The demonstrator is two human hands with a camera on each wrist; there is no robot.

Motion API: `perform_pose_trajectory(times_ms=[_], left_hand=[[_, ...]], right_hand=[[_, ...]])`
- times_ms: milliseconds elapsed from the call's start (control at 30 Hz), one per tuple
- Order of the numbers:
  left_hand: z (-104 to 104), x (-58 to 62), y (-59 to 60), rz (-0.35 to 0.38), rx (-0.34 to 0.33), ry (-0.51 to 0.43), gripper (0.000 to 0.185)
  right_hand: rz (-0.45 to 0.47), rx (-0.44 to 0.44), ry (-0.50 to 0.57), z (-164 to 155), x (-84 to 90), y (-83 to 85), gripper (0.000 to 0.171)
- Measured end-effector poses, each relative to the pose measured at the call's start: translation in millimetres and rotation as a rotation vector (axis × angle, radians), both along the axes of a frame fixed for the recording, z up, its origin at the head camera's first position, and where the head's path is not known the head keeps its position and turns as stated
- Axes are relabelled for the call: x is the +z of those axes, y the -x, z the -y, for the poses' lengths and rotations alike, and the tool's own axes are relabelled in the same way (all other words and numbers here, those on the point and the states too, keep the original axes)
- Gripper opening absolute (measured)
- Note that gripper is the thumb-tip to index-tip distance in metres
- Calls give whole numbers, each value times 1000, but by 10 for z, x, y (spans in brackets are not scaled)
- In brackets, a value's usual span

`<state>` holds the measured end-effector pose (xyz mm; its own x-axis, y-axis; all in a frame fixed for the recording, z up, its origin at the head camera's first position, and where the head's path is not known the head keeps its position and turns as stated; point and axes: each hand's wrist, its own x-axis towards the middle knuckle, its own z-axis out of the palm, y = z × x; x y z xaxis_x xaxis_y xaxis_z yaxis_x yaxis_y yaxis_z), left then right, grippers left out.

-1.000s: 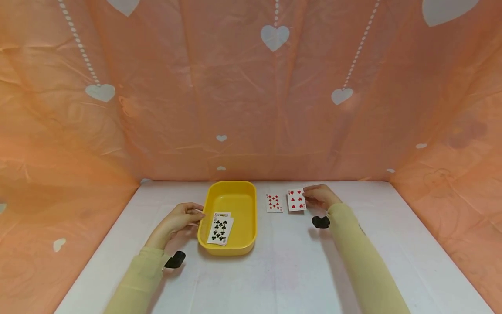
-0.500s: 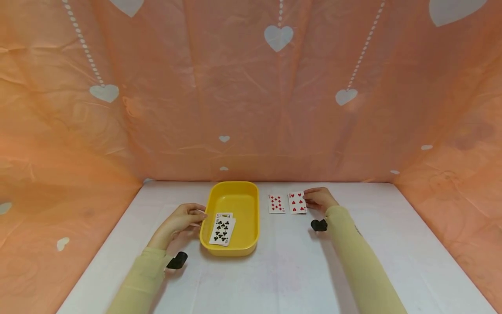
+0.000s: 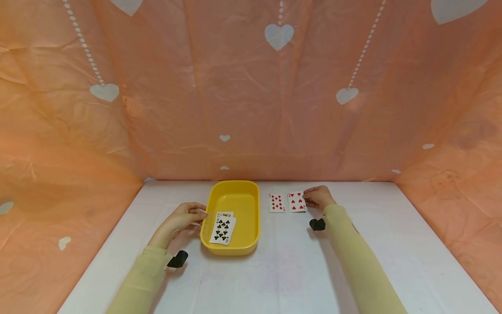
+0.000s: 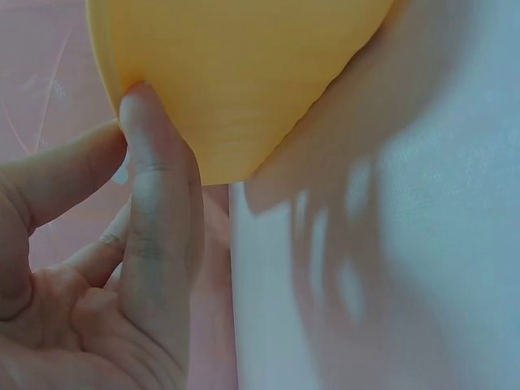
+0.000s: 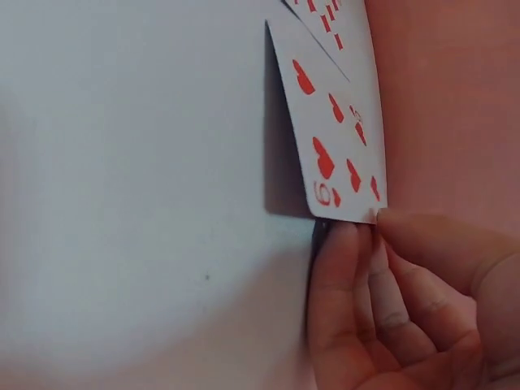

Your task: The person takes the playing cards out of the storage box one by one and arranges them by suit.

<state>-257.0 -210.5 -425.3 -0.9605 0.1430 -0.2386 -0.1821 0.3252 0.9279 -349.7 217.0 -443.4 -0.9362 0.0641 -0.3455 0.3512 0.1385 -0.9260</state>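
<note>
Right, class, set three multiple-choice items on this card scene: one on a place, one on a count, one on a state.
1. Where does the clubs card lie?
A. in the yellow tray
B. on the bare table
C. in the right hand

2. How many red cards lie right of the tray?
A. one
B. two
C. four

3. What is the right hand doing?
A. resting flat and idle
B. gripping the tray
C. pinching the hearts card by its edge

Answers:
1 A, it lies inside the tray's walls.
2 B, the diamonds card and the hearts card.
3 C, its fingers close on the card's corner.
</note>
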Motion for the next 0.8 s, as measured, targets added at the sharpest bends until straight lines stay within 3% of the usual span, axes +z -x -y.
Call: perform_pose_trajectory(times_ms=[167,333,433,800], left_hand=[[5,3,-1,-1,-8,-13,38],[8,4,-11,-18,-29,-23,37],[8,1,-11,-21,-26,-20,36],[1,4,-12,-12,-34,-15,38]], right_hand=[[-25,4,-16,-9,33,-30,32],[-116,-9,-173,-18,135,-81,29],[-195,27,-208,6,258,-100,31],[-228,339,81,466,897,-165,50]])
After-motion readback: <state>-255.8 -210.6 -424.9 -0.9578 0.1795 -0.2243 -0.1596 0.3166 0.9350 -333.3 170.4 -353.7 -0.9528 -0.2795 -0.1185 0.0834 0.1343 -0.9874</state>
